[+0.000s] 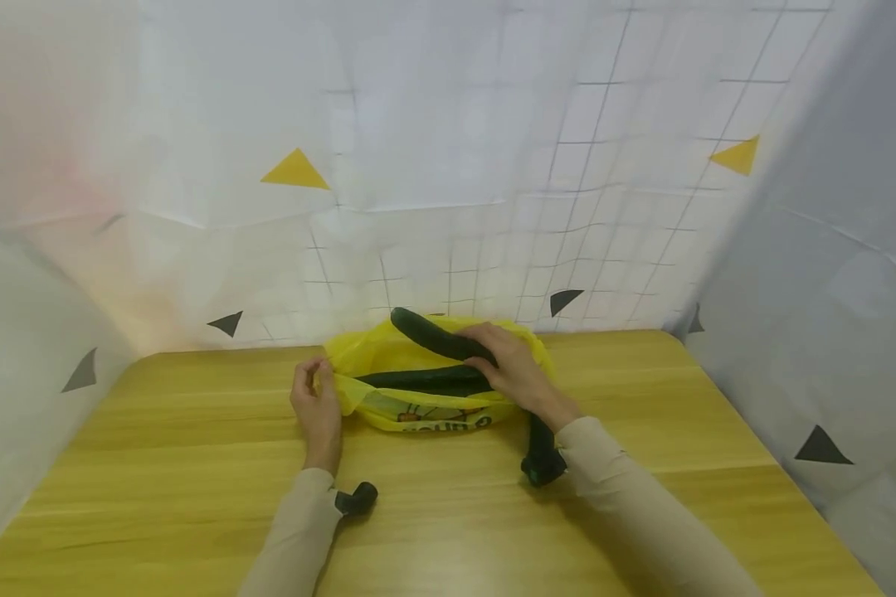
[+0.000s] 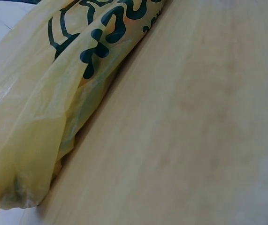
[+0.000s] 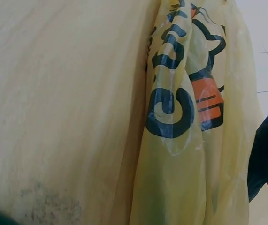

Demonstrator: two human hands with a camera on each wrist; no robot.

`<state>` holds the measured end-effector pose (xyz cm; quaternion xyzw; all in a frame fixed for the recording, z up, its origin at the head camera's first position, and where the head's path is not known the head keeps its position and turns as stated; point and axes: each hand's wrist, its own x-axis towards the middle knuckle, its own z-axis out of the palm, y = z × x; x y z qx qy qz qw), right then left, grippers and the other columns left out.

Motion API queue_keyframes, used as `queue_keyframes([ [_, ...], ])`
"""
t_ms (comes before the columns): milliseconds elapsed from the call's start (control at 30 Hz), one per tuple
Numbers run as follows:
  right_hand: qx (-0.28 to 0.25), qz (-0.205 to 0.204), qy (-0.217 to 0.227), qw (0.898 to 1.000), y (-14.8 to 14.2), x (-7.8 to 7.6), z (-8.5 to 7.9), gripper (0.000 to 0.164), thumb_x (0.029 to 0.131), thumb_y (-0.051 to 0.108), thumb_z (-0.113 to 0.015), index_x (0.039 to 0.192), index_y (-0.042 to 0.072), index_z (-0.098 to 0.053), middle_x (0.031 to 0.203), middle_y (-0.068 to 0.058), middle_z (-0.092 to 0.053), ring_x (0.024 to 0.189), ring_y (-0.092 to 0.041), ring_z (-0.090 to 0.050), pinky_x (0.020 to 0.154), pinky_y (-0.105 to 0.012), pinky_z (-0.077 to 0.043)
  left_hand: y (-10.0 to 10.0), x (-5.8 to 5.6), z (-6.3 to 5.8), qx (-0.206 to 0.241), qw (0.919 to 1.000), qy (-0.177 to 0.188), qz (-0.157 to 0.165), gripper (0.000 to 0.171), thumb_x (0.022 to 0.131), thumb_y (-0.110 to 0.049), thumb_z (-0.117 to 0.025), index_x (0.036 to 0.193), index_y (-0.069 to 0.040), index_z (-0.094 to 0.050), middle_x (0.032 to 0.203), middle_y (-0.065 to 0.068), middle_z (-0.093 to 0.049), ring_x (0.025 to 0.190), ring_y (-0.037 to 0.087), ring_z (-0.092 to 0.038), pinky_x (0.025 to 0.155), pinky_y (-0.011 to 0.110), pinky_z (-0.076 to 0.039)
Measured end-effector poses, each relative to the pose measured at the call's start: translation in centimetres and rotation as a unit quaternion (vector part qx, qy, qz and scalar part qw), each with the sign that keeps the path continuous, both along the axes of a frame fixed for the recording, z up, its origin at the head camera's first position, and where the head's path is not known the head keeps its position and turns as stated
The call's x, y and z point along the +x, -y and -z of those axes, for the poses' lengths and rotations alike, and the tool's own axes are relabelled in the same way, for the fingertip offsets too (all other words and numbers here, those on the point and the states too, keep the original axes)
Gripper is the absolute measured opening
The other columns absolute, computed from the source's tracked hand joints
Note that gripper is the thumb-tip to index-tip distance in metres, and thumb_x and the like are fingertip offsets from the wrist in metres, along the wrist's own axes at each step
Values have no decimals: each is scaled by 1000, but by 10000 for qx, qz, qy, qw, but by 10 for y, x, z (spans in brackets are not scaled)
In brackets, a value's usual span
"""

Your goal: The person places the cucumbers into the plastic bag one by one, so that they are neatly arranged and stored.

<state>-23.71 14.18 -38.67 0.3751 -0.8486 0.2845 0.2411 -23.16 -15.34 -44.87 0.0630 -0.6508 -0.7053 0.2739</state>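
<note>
A yellow plastic bag with dark printing lies at the far edge of the table, its mouth spread open. In the head view my left hand pinches the rim at the bag's left end. My right hand grips one end of a dark green cucumber, holding it tilted above the bag's mouth. A second cucumber lies lengthwise inside the bag. The left wrist view has the bag's printed side but hardly any of the hand. Part of the held cucumber shows at the right wrist view's right edge.
The wooden table stretches out in front of the bag. White sheets with grid lines and coloured triangles form a wall right behind it and at both sides. Dark cameras are strapped at the wrists.
</note>
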Motion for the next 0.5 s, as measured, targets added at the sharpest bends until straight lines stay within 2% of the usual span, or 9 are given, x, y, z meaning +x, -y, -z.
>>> queue_keyframes([
  [133, 198, -37, -17, 9998, 4, -1, 1, 45, 88, 9, -65, 131, 15, -52, 121, -2, -59, 113, -17, -56, 93, -32, -49, -2, 8, -13, 7, 9999, 104, 39, 26, 98, -20, -51, 111, 3, -56, 111, 6, -58, 107, 9, -51, 92, 18, -40],
  [267, 339, -30, -43, 9994, 8, -1, 1, 45, 88, 8, -65, 130, 15, -52, 121, -2, -59, 113, -18, -56, 94, -32, -48, -4, 18, -25, -80, 9996, 270, 3, 23, 98, -19, -50, 109, 1, -56, 112, 6, -57, 107, 7, -50, 93, 20, -38],
  [367, 505, 24, -86, 9987, 10, 0, 2, 46, 87, 7, -66, 130, 15, -52, 122, -2, -58, 114, -18, -56, 94, -33, -48, -5, 21, -27, -49, 9994, 351, 24, 22, 98, -19, -50, 109, -1, -56, 112, 4, -56, 108, 7, -49, 94, 21, -38],
  [500, 750, 104, -118, 9971, 12, 1, 4, 45, 88, 7, -66, 130, 13, -53, 124, -3, -57, 115, -19, -55, 95, -35, -48, -6, 22, -27, -33, 9996, 288, 51, 21, 98, -19, -50, 108, -2, -57, 111, 5, -57, 107, 7, -50, 93, 20, -38],
])
